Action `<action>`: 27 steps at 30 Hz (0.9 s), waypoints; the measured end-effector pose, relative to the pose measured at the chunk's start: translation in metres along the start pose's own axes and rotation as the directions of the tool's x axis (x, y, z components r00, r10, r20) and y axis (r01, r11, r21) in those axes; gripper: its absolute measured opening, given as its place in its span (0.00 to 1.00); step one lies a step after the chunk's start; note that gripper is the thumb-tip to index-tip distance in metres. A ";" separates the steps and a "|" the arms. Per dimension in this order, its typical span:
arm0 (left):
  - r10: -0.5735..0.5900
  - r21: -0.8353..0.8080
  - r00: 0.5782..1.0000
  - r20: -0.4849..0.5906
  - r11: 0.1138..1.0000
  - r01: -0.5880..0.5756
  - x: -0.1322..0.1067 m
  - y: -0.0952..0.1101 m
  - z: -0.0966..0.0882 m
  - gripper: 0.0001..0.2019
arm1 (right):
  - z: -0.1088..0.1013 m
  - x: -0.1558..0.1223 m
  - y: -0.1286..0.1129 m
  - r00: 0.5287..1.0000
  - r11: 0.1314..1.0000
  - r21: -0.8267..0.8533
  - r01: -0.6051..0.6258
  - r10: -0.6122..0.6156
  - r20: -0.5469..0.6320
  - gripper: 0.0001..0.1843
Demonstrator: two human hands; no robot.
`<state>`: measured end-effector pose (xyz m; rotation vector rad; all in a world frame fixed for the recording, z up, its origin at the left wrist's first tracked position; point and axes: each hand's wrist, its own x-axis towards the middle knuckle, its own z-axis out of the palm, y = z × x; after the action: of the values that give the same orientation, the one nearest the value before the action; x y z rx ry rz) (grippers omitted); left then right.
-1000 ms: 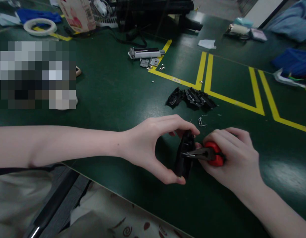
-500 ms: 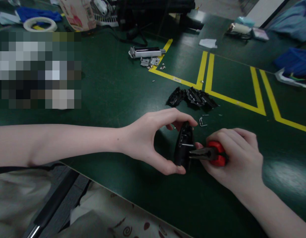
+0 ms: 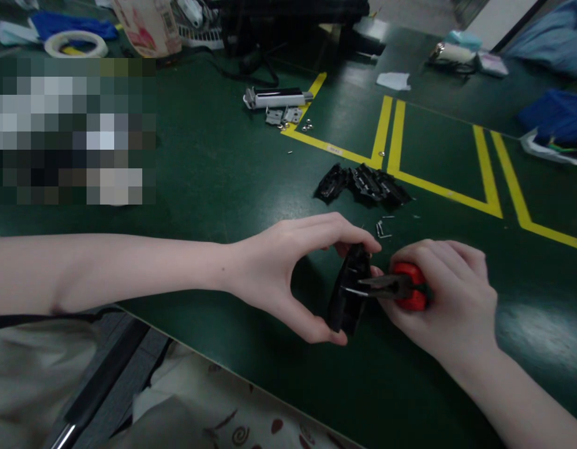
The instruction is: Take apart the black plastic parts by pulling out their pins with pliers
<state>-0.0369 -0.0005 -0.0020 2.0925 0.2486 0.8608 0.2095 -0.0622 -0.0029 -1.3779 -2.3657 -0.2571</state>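
My left hand (image 3: 297,268) grips a black plastic part (image 3: 351,302) by its two ends, between thumb and fingers. In my right hand (image 3: 450,299) is a pair of red-handled pliers (image 3: 388,287), their jaws pointing left at the part. A thin metal pin (image 3: 353,290) lies across the part at the jaw tips; whether the jaws clamp it I cannot tell. Beyond the hands rest several similar black plastic parts (image 3: 363,183). Several loose metal pins (image 3: 380,229) lie on the table just past the held part.
Yellow tape lines (image 3: 447,194) mark the green table (image 3: 199,168). At the back are a white and black device (image 3: 279,98), metal brackets (image 3: 282,116) and small rings (image 3: 307,126). A tape roll (image 3: 76,45) sits far left, a blue bag (image 3: 552,115) far right.
The black part has tilted and shifted slightly toward me in my left hand. The plier tips have come over the part, meeting the pin's end.
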 end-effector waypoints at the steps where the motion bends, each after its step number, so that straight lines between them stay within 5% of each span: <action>1: 0.004 0.001 1.000 0.000 1.000 -0.004 0.000 0.000 0.000 0.35 | 0.000 0.000 -0.001 1.000 1.000 0.009 0.002 -0.002 0.000 0.06; 7: -0.009 -0.021 1.000 0.002 1.000 0.009 0.001 0.000 0.001 0.35 | 0.001 0.003 -0.003 0.998 0.998 0.001 0.069 -0.069 -0.013 0.09; 15: -0.073 -0.027 0.997 0.013 0.997 0.074 0.001 0.001 0.000 0.35 | 0.001 0.001 -0.001 1.000 1.000 0.016 0.009 -0.010 0.022 0.09; 27: 0.050 0.076 0.999 0.013 0.996 -0.050 -0.002 -0.001 -0.001 0.35 | -0.002 0.006 0.000 0.998 0.996 0.063 0.055 -0.057 0.037 0.08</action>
<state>-0.0390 -0.0003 -0.0035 2.1823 0.2273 0.8816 0.2074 -0.0583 0.0009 -1.3003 -2.4254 -0.1722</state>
